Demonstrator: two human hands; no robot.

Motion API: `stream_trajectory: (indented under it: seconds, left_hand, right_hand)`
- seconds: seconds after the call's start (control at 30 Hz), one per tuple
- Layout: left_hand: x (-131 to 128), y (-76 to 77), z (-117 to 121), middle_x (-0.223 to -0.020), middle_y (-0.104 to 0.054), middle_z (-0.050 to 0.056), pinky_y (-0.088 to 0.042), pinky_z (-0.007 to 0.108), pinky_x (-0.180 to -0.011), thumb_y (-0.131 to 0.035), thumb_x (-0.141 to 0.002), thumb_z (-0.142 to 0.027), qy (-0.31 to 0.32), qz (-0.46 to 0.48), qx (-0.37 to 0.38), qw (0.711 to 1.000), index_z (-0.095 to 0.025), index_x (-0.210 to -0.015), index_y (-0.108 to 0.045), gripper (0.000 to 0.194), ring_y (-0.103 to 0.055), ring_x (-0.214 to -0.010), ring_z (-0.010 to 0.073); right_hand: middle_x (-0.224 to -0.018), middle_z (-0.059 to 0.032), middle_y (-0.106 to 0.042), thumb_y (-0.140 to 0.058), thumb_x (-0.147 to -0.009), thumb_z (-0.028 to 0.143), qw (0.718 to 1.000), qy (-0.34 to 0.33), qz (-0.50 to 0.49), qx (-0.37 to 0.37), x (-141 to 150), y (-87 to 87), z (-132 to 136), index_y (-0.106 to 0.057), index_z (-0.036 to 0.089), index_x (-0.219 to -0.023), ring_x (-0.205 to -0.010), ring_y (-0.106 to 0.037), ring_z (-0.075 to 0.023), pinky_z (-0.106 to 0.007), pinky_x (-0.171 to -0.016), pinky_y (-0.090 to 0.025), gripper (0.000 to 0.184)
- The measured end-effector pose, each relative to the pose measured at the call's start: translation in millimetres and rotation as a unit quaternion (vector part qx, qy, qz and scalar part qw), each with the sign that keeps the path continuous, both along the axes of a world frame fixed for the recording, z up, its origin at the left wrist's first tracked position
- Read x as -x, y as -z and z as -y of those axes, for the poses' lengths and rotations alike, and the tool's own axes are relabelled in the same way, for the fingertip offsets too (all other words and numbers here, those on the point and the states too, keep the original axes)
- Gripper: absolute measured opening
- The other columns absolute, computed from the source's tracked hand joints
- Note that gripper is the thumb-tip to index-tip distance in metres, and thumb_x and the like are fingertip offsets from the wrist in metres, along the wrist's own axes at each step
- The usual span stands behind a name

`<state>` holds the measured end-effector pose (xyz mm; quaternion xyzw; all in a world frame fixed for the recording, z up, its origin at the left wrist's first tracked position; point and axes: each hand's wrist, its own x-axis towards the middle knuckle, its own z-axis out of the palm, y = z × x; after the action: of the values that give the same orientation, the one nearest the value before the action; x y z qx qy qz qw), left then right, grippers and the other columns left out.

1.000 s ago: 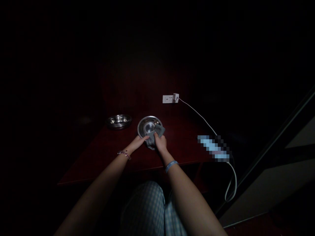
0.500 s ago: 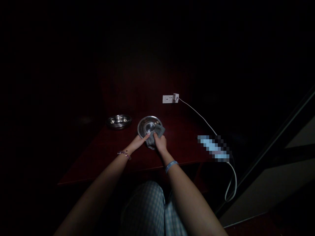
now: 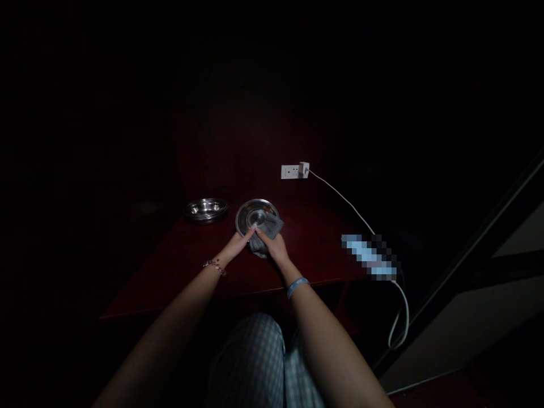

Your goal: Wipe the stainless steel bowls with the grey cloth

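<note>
"Dark red table (image 3: 170, 272) under deep gloom! What stood farthest left?"
"Stacked steel bowls (image 3: 206, 217), beyond the left hand (image 3: 237, 245). That hand pinched a single bowl (image 3: 255, 215) at its near rim, thumb uppermost, fingers hidden."
"And rightward?"
"Right hand (image 3: 275, 247), pinching a grey cloth (image 3: 272, 225) against that bowl, which was just ahead of both hands. Beyond it, farther right, a white cable (image 3: 340, 194) trailed from a wall socket (image 3: 289, 171)."
"Any danger?"
"Some: had the cloth tugged hard, the rim could have slid from so small a pinch."
"And against half a second earlier?"
"Thumbs had drawn together, nearly tip to tip, and the bowl had edged slightly left!"
</note>
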<state>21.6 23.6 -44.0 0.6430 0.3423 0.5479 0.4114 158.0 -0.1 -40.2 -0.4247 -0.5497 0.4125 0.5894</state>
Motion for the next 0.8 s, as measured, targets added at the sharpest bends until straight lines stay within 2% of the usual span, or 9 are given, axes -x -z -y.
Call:
stream_trajectory:
  seconds: [0.2, 0.4, 0.57, 0.8]
  left_hand:
    - [1.0, 1.1, -1.8, -0.138, -0.051, 0.013, -0.03, 0.033, -0.111, -0.053, -0.085, -0.043, 0.003, -0.01, 0.0, 1.0, -0.012, -0.126, -0.051, 0.052, -0.045, -0.129, 0.0243]
    - [-0.4, -1.7, 0.2, -0.138, -0.05, 0.014, -0.031, 0.037, -0.111, -0.054, -0.082, -0.048, -0.012, -0.015, 0.007, 1.0, -0.01, -0.13, -0.048, 0.061, -0.045, -0.13, 0.0251]
    - [-0.3, -2.2, 0.0, -0.138, -0.051, 0.012, -0.03, 0.034, -0.111, -0.054, -0.084, -0.043, -0.003, -0.01, -0.001, 1.0, -0.012, -0.129, -0.049, 0.056, -0.044, -0.131, 0.0249]
    - [-0.5, -0.8, -1.3, -0.139, -0.05, 0.014, -0.029, 0.035, -0.112, -0.056, -0.081, -0.046, -0.008, -0.002, 0.006, 1.0, -0.01, -0.129, -0.049, 0.06, -0.045, -0.13, 0.0252]
  right_hand:
    - [-0.11, -0.0086, -0.07, -0.069, -0.072, 0.041, 0.999, -0.02, -0.027, -0.016, 0.0, 1.3, -0.4, -0.068, 0.015, -0.107, -0.105, -0.065, -0.0231, -0.031, -0.093, -0.049, 0.044]
    - [-0.109, -0.0108, -0.07, -0.069, -0.072, 0.039, 0.999, -0.03, -0.034, -0.012, 0.0, 2.9, -1.9, -0.067, 0.011, -0.108, -0.104, -0.065, -0.0225, -0.031, -0.093, -0.049, 0.046]
    - [-0.11, -0.0083, -0.07, -0.068, -0.074, 0.037, 1.0, -0.02, -0.01, -0.005, -0.2, -0.1, 0.2, -0.067, 0.014, -0.109, -0.106, -0.064, -0.0215, -0.032, -0.095, -0.048, 0.042]
    - [-0.109, -0.01, -0.07, -0.07, -0.071, 0.038, 0.998, -0.035, -0.052, -0.024, 0.0, 3.1, -1.1, -0.067, 0.012, -0.106, -0.103, -0.066, -0.0217, -0.032, -0.094, -0.048, 0.044]
